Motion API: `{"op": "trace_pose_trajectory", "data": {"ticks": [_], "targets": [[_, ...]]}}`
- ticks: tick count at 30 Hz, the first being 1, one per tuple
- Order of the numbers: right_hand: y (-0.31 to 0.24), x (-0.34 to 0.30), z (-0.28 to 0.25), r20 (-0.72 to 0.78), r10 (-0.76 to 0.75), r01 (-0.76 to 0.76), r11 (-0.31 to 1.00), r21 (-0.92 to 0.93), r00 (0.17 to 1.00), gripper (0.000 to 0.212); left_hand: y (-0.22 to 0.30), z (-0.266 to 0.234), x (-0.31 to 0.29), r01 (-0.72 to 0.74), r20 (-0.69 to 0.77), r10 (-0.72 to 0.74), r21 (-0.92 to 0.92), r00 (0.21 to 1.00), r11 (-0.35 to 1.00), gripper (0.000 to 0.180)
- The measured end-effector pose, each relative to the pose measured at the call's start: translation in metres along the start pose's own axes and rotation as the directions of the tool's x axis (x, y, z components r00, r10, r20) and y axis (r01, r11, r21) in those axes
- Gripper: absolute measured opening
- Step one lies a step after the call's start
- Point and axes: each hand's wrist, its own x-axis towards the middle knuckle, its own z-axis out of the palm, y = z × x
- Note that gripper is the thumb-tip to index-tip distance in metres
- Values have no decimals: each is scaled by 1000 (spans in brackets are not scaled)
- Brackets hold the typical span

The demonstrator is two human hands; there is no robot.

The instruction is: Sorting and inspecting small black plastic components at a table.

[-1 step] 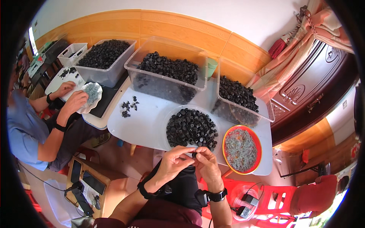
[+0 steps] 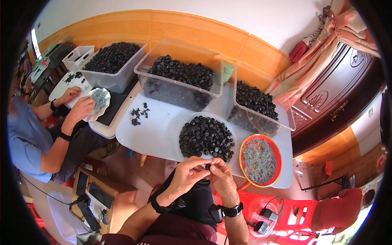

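Just over the near edge of the table, my left hand (image 2: 184, 176) and my right hand (image 2: 223, 176) meet at the fingertips. Between them is a small black cap (image 2: 208, 167), with the thumb and finger of each hand closed round it. Beyond my hands, a round clear tray (image 2: 177, 130) holds a heap of black caps (image 2: 205, 136). To the right of my right hand, a red bowl with a yellow rim (image 2: 278, 157) contains many thin greyish pieces (image 2: 260, 160). A few small black parts (image 2: 139, 114) lie loose on the white table (image 2: 157, 139).
Clear bins (image 2: 179, 96) full of black parts line the back of the table. At the left, a person in a blue shirt (image 2: 28, 139) handles a white scalloped dish (image 2: 107, 107). Red stools (image 2: 294, 214) stand at lower right, and a wooden stand with phones (image 2: 101, 195) at lower left.
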Motion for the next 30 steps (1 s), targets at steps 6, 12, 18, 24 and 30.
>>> {"op": "trace_pose_trajectory", "data": {"ticks": [6, 12, 18, 24, 30], "targets": [[7, -7, 0, -69, -62, 57, 996, -70, 996, 8, 2, 2, -3, -56, -55, 73, 273, 996, 960, 26], [4, -9, -1, -149, -159, 92, 919, -384, 976, 13, 8, -2, 1, -183, 62, 187, 636, 980, 749, 22], [-4, -16, 0, -192, -167, 59, 882, -468, 967, 13, 4, -3, 12, -147, 126, 87, 623, 988, 769, 20], [-11, -18, -2, -281, -300, 182, 907, -380, 912, 13, -7, -7, 18, 125, 44, -158, 418, 987, 900, 19], [-5, -14, -19, -288, -230, 212, 973, -91, 930, 15, -23, -4, 33, -149, 24, 180, 672, 983, 725, 23]]}}
